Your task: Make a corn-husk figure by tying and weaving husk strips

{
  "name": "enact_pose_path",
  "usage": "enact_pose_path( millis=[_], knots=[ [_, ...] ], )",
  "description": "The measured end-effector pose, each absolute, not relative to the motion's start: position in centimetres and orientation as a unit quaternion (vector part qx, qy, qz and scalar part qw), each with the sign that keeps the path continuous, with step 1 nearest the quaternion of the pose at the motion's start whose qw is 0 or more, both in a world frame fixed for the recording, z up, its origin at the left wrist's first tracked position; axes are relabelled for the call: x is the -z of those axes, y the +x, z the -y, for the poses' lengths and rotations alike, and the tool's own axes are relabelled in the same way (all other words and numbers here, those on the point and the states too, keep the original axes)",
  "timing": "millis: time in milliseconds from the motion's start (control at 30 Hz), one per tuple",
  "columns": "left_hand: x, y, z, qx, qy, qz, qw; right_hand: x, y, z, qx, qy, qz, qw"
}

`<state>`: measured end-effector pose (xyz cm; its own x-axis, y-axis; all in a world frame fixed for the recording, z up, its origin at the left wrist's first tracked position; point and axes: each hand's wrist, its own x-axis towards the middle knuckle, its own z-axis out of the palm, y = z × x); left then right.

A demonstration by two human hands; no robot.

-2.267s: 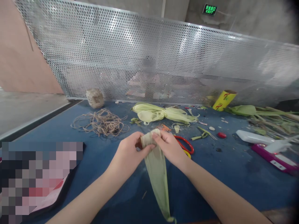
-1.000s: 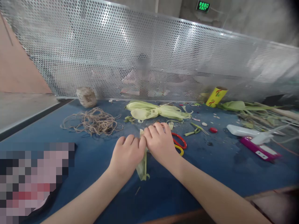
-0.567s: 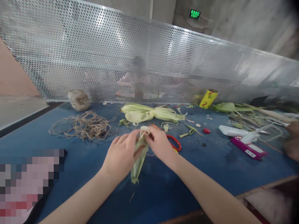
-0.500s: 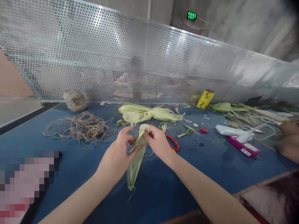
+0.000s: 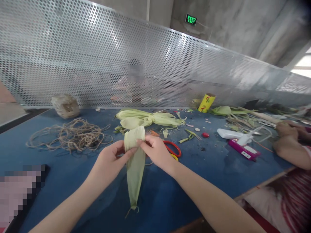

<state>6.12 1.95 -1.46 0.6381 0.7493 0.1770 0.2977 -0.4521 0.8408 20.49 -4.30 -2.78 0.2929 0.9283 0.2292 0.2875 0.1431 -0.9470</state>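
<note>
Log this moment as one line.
left hand: holds pale husk; right hand: holds same; beyond: husk bundle; leftward: tangled twine

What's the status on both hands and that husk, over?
Left hand and right hand both gripping the pale green husk. Husk's narrow end pointing toward the wearer. Red loop handle close beside right hand, partly hidden.

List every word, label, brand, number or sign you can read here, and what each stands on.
"EXIT": lit green sign, high at the back.
"安全出口": same sign, above "EXIT"; slightly blurred, so a likely reading.
Yellow tube: red and dark printing, too small and blurred to read.
</note>
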Motion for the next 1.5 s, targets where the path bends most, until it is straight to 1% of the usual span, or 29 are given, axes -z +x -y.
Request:
enact_pose_path(
  millis=[67,133,200,233,267,333,467,533,600,667,833,967,1033,1100,1233,1300,1400,1500],
  knots=[
    [1.6,6.0,-1.9,-0.285,0.824,-0.346,0.345,2.9,20.3,4.0,-0.327,-0.574,0.491,0.568],
    [1.6,5.9,-1.5,-0.306,0.844,-0.361,0.253,3.1,20.1,3.6,-0.363,-0.561,0.459,0.585],
    [1.4,5.8,-1.0,-0.348,0.854,-0.345,0.175,3.3,20.1,3.2,-0.392,-0.548,0.426,0.604],
    [1.4,5.7,-0.8,-0.366,0.853,-0.338,0.154,3.4,20.1,3.1,-0.402,-0.541,0.412,0.613],
    [1.3,5.7,-0.6,-0.374,0.850,-0.339,0.151,3.3,20.2,3.0,-0.409,-0.534,0.400,0.622],
    [1.3,5.7,-0.4,-0.367,0.834,-0.358,0.202,3.1,20.3,3.0,-0.416,-0.520,0.386,0.639],
    [1.8,6.0,-1.1,-0.316,0.788,-0.323,0.417,2.5,20.5,3.3,-0.425,-0.500,0.372,0.657],
    [1.8,6.1,-1.6,-0.263,0.786,-0.309,0.467,2.3,20.6,3.4,-0.427,-0.495,0.367,0.662],
    [1.6,6.1,-1.8,-0.230,0.796,-0.320,0.460,2.2,20.8,3.4,-0.425,-0.492,0.362,0.668],
    [1.1,6.1,-1.7,-0.232,0.804,-0.339,0.430,2.2,21.0,3.5,-0.429,-0.487,0.363,0.668],
    [0.1,5.8,-1.0,-0.257,0.813,-0.365,0.373,2.3,20.8,3.7,-0.447,-0.506,0.405,0.616],
    [0.2,5.7,-0.5,-0.311,0.810,-0.400,0.295,2.5,21.5,3.4,-0.417,-0.517,0.373,0.648],
    [0.1,5.6,-0.2,-0.343,0.805,-0.392,0.283,2.6,22.6,3.1,-0.393,-0.525,0.350,0.669],
    [-0.3,5.4,0.2,-0.329,0.796,-0.372,0.346,2.7,24.2,2.8,-0.362,-0.539,0.330,0.685],
    [-1.4,4.7,1.0,-0.181,0.726,-0.263,0.609,2.8,26.5,2.4,-0.313,-0.571,0.317,0.690],
    [-1.8,4.1,1.5,-0.139,0.656,-0.225,0.707,2.8,26.8,2.3,-0.302,-0.585,0.320,0.681],
    [-1.9,3.4,1.9,-0.144,0.582,-0.203,0.774,2.7,26.6,2.5,-0.283,-0.596,0.331,0.675],
    [-1.5,3.5,1.4,-0.196,0.577,-0.212,0.764,2.3,25.8,3.0,-0.264,-0.596,0.354,0.670]
  ],
)
